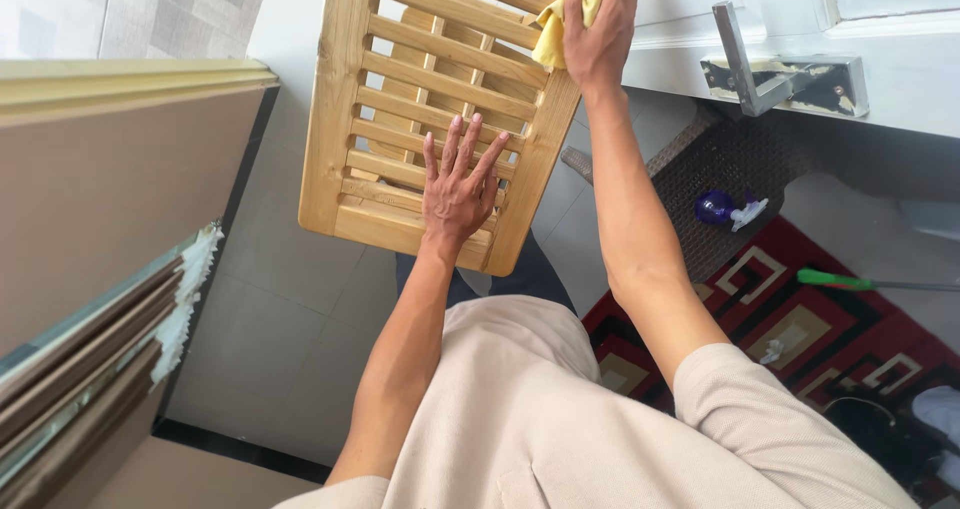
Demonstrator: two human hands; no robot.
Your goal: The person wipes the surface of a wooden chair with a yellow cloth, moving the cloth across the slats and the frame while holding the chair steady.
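Observation:
A light wooden slatted stool or rack [350,119] fills the upper middle of the head view. My left hand [458,184] lies flat on its slats near the lower edge, fingers spread. My right hand [600,29] presses a yellow cloth [556,29] against the upper right corner of the wooden frame. Both forearms reach out from beige short sleeves.
Grey tiled floor [290,299] lies below. A brown panel and layered boards [90,269] stand at left. At right lie a red patterned rug [800,339], a dark mat [720,169], a purple ball [714,207], a green-handled stick [840,281], and a white door with a metal bracket [760,74].

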